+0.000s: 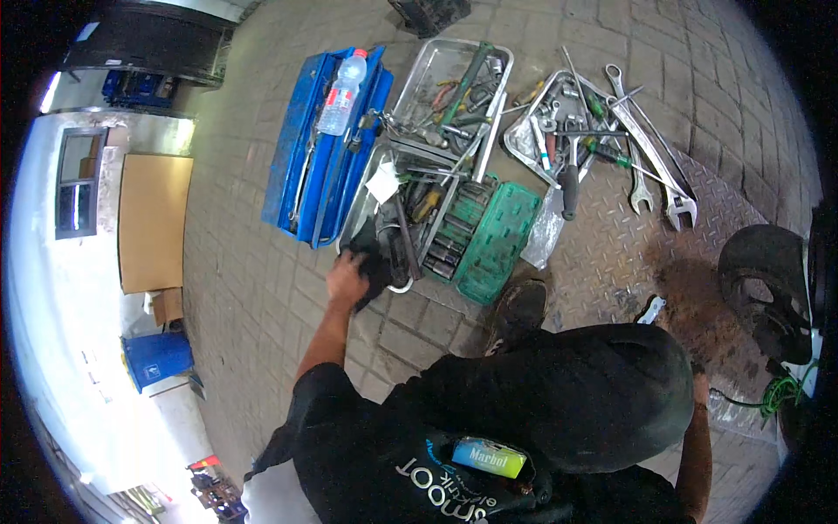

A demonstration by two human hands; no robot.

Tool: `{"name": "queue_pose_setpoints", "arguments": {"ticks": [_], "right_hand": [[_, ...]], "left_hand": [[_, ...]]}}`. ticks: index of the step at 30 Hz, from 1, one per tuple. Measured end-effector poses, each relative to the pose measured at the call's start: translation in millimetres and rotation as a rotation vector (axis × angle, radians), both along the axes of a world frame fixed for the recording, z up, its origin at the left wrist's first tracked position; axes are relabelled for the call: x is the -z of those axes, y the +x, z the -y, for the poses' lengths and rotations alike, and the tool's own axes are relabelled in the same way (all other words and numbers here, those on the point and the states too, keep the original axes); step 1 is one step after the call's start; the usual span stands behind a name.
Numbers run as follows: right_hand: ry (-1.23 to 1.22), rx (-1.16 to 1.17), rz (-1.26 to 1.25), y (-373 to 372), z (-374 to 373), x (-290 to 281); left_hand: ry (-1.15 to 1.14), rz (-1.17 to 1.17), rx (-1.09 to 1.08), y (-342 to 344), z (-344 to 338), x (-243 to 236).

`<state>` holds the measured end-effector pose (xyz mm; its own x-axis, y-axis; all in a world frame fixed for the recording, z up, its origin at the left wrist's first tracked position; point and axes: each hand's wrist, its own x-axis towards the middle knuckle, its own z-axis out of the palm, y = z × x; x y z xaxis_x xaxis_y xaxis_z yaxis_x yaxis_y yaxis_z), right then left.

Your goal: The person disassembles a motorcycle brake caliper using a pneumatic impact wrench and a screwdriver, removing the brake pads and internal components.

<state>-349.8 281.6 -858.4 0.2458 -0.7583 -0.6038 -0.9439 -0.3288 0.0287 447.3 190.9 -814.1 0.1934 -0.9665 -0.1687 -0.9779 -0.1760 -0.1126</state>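
My left hand (347, 278) grips a dark cloth or glove (372, 266) at the lower left corner of a metal tray (401, 286) of mixed tools. My right hand (665, 321) is mostly hidden behind my raised knee, close to a small silver tool (651, 308); its grip is unclear. Beside the tray, an open green socket case (502, 244) holds several sockets. A blue metal toolbox (295, 148) with a plastic bottle (340, 100) on top stands at the left. Two more trays (419, 65) (524, 140) hold tools, with large wrenches (648, 148) beside them.
A diamond-plate metal sheet (628, 244) with dirt lies at the right, beside a dark metal part (759, 288) and coiled green cord (777, 393). My shoe (522, 307) is near the case. A blue bin (157, 358) and cardboard (153, 223) stand along the left wall.
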Motion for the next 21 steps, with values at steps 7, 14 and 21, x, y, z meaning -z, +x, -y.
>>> {"name": "queue_pose_setpoints", "arguments": {"ticks": [7,14,21], "right_hand": [[0.134,0.186,-0.134,-25,0,9],[0.194,0.231,-0.12,0,12,1],[0.043,0.083,0.021,19,-2,-11]], "left_hand": [[-0.327,-0.106,0.184,-54,39,4],[0.231,-0.022,0.339,-103,125,56],[0.345,0.01,0.414,-85,145,63]]}}
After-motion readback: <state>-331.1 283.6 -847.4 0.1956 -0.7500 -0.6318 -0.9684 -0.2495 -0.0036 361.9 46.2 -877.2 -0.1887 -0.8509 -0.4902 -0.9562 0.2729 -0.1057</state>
